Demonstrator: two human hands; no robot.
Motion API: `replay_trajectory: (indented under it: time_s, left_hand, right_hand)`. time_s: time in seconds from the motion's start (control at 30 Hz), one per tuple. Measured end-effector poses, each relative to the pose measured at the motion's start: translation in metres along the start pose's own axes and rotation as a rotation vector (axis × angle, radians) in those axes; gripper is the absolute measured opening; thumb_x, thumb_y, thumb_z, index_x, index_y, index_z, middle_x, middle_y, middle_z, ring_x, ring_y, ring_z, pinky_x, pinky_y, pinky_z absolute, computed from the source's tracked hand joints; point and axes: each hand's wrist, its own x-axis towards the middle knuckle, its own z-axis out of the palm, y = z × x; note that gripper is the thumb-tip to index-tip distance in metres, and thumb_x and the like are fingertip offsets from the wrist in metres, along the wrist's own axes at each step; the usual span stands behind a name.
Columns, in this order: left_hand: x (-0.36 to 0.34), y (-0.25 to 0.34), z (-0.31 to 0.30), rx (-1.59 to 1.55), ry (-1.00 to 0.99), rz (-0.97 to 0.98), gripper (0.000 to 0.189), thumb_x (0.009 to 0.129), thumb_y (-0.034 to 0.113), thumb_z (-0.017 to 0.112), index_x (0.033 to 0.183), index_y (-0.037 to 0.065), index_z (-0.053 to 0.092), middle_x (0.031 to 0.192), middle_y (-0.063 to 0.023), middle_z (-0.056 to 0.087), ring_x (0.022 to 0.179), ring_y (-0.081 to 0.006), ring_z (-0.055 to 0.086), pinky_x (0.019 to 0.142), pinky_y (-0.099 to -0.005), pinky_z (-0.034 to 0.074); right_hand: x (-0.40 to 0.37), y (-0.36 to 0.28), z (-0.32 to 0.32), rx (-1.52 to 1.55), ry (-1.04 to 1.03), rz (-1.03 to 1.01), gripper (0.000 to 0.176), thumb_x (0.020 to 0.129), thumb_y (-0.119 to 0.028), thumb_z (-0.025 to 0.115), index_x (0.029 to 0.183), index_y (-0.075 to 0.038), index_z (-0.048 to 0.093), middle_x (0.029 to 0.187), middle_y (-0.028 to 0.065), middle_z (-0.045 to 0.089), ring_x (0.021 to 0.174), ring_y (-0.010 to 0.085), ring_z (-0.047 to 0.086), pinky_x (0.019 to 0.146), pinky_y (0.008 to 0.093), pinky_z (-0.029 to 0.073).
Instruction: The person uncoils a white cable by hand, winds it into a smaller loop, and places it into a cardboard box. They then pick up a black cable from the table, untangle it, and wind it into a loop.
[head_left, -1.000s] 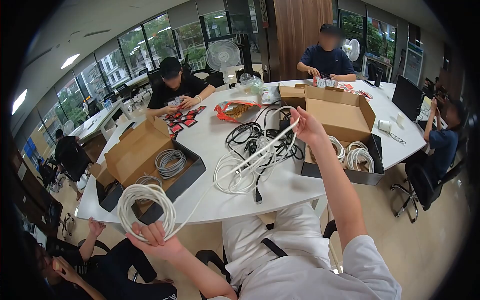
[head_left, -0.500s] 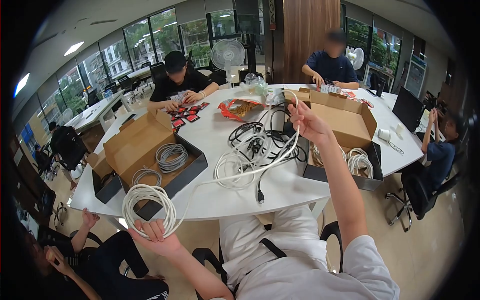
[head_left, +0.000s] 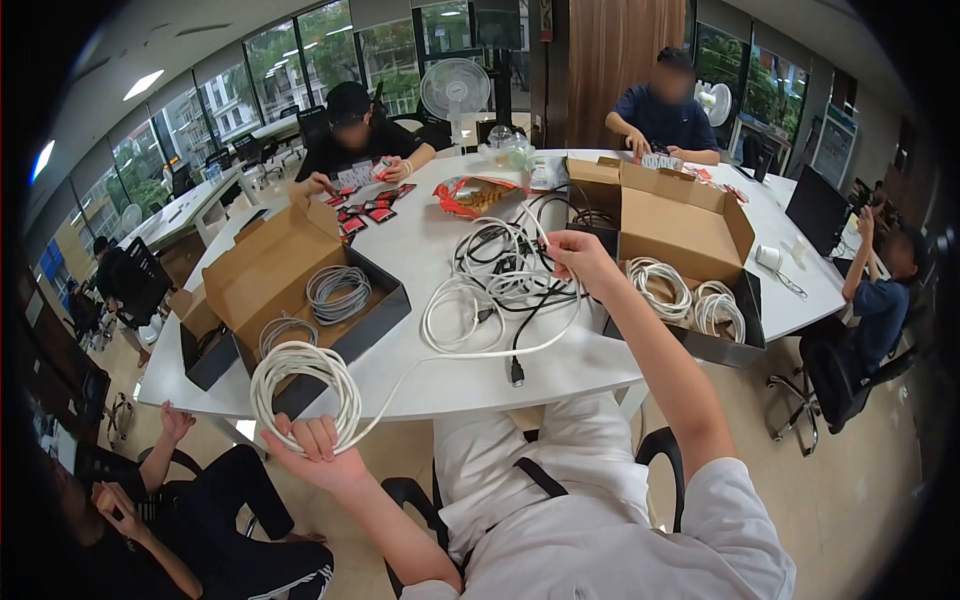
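My left hand (head_left: 318, 455) is closed round the bottom of a coiled white cable (head_left: 262, 395), held up in front of the left box. From the coil, a strand of the cable runs right across the table's near part. My right hand (head_left: 572, 254) pinches a white cable length beside the tangle. That tangle of white cable (head_left: 432, 325) and black cables (head_left: 516, 345) lies on the table between two open boxes. Grey coiled cables (head_left: 338, 294) lie in the left box (head_left: 375, 335); white coils (head_left: 658, 288) lie in the right box (head_left: 740, 350).
On the white table (head_left: 400, 395) are a red snack bag (head_left: 455, 203), red packets (head_left: 380, 208), a white cup (head_left: 768, 257) and a monitor (head_left: 822, 212). Two people sit across it, one person at the right edge, another at lower left. A fan (head_left: 455, 90) stands behind.
My right hand has moved down and left, lowering the cable toward the tangle. The coil in my left hand has shifted slightly. The person across at left has raised some packets.
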Motion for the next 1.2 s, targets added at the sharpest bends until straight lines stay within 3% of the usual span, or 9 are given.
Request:
replay_trajectory:
  time_s: [0.2, 0.33, 0.47, 0.57, 0.67, 0.73, 0.83, 0.97, 1.2]
  left_hand:
    - [-0.002, -0.009, 0.004, 0.004, -0.023, -0.023, 0.033, 0.102, 0.036, 0.036, 0.084, 0.011, 0.047, 0.041, 0.0051, 0.026, 0.033, -0.0051, 0.017, 0.039, -0.0214, 0.018]
    - [-0.006, -0.017, 0.007, 0.015, 0.010, -0.067, 0.037, 0.103, 0.039, 0.032, 0.085, 0.011, 0.046, 0.042, 0.0050, 0.025, 0.034, -0.0059, 0.016, 0.039, -0.0213, 0.019]
    - [-0.005, -0.013, -0.001, -0.005, 0.017, -0.091, 0.033, 0.102, 0.037, 0.036, 0.087, 0.010, 0.045, 0.043, 0.0053, 0.024, 0.035, -0.0054, 0.015, 0.040, -0.0218, 0.017]
    - [-0.003, -0.007, -0.002, -0.087, 0.015, -0.140, 0.029, 0.102, 0.034, 0.040, 0.087, 0.009, 0.043, 0.043, 0.0054, 0.025, 0.036, -0.0049, 0.017, 0.040, -0.0214, 0.017]
    - [0.001, -0.004, -0.008, -0.394, -0.180, -0.348, 0.027, 0.103, 0.030, 0.038, 0.088, 0.008, 0.042, 0.045, 0.0043, 0.025, 0.037, -0.0054, 0.023, 0.043, -0.0223, 0.022]
    - [0.001, -0.008, -0.003, -0.449, -0.140, -0.413, 0.029, 0.102, 0.032, 0.038, 0.085, 0.009, 0.041, 0.043, 0.0036, 0.028, 0.036, -0.0056, 0.023, 0.041, -0.0215, 0.021]
    - [-0.002, -0.008, 0.003, -0.508, -0.138, -0.448, 0.031, 0.102, 0.034, 0.038, 0.084, 0.010, 0.041, 0.042, 0.0026, 0.030, 0.034, -0.0063, 0.024, 0.040, -0.0214, 0.021]
    - [-0.009, -0.001, 0.007, -0.531, -0.177, -0.410, 0.033, 0.103, 0.036, 0.037, 0.084, 0.009, 0.042, 0.041, 0.0014, 0.031, 0.034, -0.0071, 0.024, 0.039, -0.0217, 0.022]
    - [-0.007, 0.008, 0.010, -0.455, -0.199, -0.333, 0.034, 0.103, 0.036, 0.036, 0.085, 0.008, 0.042, 0.041, 0.0016, 0.031, 0.033, -0.0073, 0.025, 0.039, -0.0213, 0.022]
  right_hand:
    - [0.006, -0.004, 0.004, -0.206, 0.135, -0.265, 0.016, 0.089, -0.003, 0.062, 0.103, 0.003, 0.066, 0.081, 0.0007, 0.060, 0.061, 0.0070, 0.056, 0.055, 0.0203, 0.047]
    - [0.001, -0.011, -0.006, 0.009, 0.122, -0.328, 0.019, 0.090, -0.006, 0.062, 0.108, 0.000, 0.064, 0.080, -0.0008, 0.059, 0.061, 0.0055, 0.055, 0.058, 0.0208, 0.048]
    - [-0.028, -0.042, -0.021, 0.350, 0.115, -0.379, 0.022, 0.095, -0.012, 0.056, 0.115, -0.004, 0.059, 0.075, -0.0032, 0.054, 0.066, 0.0054, 0.051, 0.060, 0.0217, 0.044]
    - [-0.050, -0.062, -0.044, 0.615, 0.100, -0.446, 0.020, 0.096, -0.013, 0.054, 0.115, -0.005, 0.057, 0.082, -0.0037, 0.051, 0.067, 0.0065, 0.048, 0.059, 0.0221, 0.040]
    - [-0.070, -0.075, -0.069, 0.711, 0.179, -0.530, 0.020, 0.097, -0.014, 0.054, 0.116, -0.009, 0.054, 0.090, -0.0032, 0.052, 0.068, 0.0066, 0.048, 0.058, 0.0216, 0.040]
    - [-0.077, -0.076, -0.083, 0.768, 0.202, -0.565, 0.020, 0.096, -0.013, 0.054, 0.116, -0.011, 0.051, 0.092, -0.0021, 0.053, 0.068, 0.0063, 0.049, 0.057, 0.0211, 0.040]
    - [-0.080, -0.064, -0.112, 0.792, 0.215, -0.572, 0.020, 0.095, -0.012, 0.056, 0.114, -0.011, 0.051, 0.092, -0.0020, 0.054, 0.068, 0.0065, 0.049, 0.056, 0.0214, 0.041]
    - [-0.093, -0.061, -0.127, 0.716, 0.327, -0.566, 0.017, 0.092, -0.010, 0.060, 0.104, -0.012, 0.049, 0.088, -0.0010, 0.056, 0.072, 0.0092, 0.055, 0.064, 0.0271, 0.052]
    - [-0.113, -0.076, -0.131, 0.566, 0.359, -0.648, 0.020, 0.090, -0.011, 0.064, 0.101, -0.011, 0.047, 0.088, 0.0016, 0.058, 0.077, 0.0168, 0.067, 0.058, 0.0222, 0.054]
